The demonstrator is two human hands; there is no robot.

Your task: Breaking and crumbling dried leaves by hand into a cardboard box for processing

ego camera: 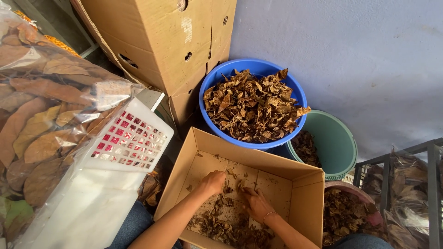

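Observation:
Both my hands reach down into an open cardboard box [304,203] whose floor carries a thin litter of dry brown leaf pieces [221,226]. My left hand [213,181] rests knuckles-up near the box's middle, fingers curled on the crumbs. My right hand [255,203], with a bead bracelet at the wrist, presses on the leaf bits just right of it. I cannot tell whether either hand holds any pieces.
A blue tub [253,99] heaped with dry leaves stands behind the box, a green bucket [337,143] to its right. A tall cardboard box [161,41] stands at the back, a clear bag of large leaves [41,110] and a white perforated crate [131,138] on the left, a metal rack [406,184] on the right.

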